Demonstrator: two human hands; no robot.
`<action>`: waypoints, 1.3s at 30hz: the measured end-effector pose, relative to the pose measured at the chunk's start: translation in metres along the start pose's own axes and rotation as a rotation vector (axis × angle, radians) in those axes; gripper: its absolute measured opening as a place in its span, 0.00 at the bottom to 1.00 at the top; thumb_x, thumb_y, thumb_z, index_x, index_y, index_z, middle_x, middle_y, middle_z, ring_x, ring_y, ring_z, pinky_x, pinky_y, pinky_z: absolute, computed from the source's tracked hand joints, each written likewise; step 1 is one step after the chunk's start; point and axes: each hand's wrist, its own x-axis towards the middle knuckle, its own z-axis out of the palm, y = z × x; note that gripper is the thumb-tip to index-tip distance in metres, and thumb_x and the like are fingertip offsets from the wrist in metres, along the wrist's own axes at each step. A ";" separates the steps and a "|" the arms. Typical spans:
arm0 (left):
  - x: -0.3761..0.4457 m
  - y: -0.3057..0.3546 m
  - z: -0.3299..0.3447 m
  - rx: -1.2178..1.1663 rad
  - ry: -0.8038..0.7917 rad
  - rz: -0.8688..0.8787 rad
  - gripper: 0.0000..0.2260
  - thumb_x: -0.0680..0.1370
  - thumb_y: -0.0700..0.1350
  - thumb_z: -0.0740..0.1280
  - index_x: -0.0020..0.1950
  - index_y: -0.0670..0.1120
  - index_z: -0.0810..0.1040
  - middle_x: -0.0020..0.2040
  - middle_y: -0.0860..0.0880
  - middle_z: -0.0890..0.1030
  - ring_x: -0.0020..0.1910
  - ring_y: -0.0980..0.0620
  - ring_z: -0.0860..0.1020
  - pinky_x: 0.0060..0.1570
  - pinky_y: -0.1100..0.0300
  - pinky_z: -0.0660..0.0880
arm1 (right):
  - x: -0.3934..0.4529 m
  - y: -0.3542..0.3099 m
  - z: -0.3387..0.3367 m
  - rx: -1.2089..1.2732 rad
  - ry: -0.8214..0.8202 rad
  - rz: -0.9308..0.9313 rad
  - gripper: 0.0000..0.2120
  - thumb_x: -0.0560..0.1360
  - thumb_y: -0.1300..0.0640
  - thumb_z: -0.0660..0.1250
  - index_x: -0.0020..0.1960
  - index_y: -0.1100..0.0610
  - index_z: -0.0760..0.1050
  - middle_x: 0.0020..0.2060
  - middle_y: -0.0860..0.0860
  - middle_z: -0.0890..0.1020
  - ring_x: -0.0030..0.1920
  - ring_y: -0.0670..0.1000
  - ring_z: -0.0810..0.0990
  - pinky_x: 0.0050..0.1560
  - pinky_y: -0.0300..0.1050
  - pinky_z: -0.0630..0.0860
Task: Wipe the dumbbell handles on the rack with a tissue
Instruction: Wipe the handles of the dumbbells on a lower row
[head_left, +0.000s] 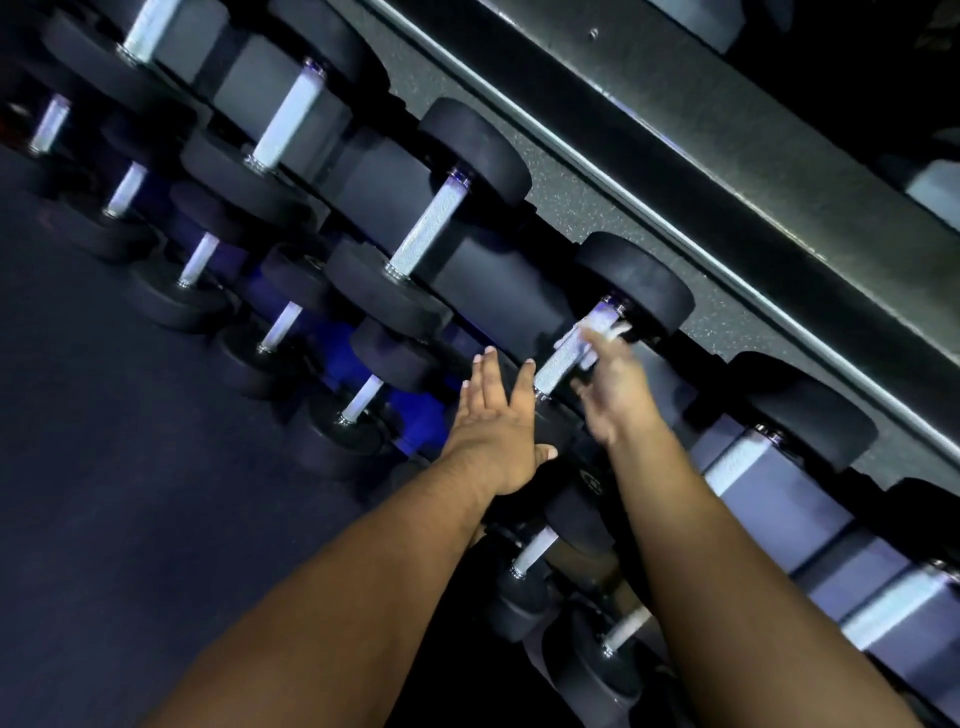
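We look down, with the view tilted, at a rack (779, 467) of dumbbells in dim bluish light. Black-headed dumbbells with pale knurled handles sit in a slanting row on an upper tier, and smaller ones line a lower tier (291, 317) nearer the dark floor (104, 467).

Our right hand (610, 400) reaches to the handle (576, 351) of one upper-tier dumbbell, roughly mid-frame. A white tissue (605, 332) lies against the far end of that handle, close to the rear head (636, 283). The hand is blurred, so we cannot tell whether its fingers curl round the tissue or press it flat; it seems to be the hand doing the wiping.

Our left hand (493, 431) lies released, fingers straight and spread, with the palm on the near head (553, 426) of the same dumbbell and the thumb hooked over its edge. We judge it is placed there to steady the weight, so that the handle does not roll in its cradle under the rubbing.

The next handle to the left (426, 223) and the others along the row stand bare, with no hand on them.

A small round emblem (589, 480) shows on the face of a dumbbell head below the hands, but it is too dark and small to read. We find no other brand, number or writing that can be made out.
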 end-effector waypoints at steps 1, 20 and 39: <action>0.001 0.000 0.000 0.003 -0.001 0.000 0.50 0.78 0.61 0.68 0.81 0.49 0.32 0.75 0.36 0.24 0.77 0.39 0.28 0.78 0.46 0.36 | -0.006 0.010 0.003 -0.078 -0.044 0.030 0.05 0.79 0.55 0.66 0.54 0.51 0.75 0.39 0.47 0.82 0.40 0.45 0.80 0.46 0.44 0.71; 0.001 -0.001 0.000 0.010 0.012 0.008 0.50 0.78 0.61 0.68 0.81 0.49 0.33 0.76 0.36 0.25 0.78 0.38 0.29 0.78 0.45 0.36 | 0.023 -0.012 0.001 0.289 -0.007 -0.029 0.06 0.80 0.53 0.65 0.49 0.55 0.77 0.41 0.51 0.82 0.45 0.48 0.80 0.54 0.45 0.74; 0.000 -0.002 0.002 -0.010 0.043 0.024 0.51 0.77 0.63 0.68 0.81 0.48 0.34 0.77 0.34 0.28 0.79 0.37 0.31 0.78 0.45 0.37 | -0.031 0.056 -0.013 -0.685 0.171 -0.280 0.05 0.77 0.60 0.63 0.45 0.58 0.78 0.37 0.51 0.82 0.35 0.46 0.76 0.42 0.50 0.75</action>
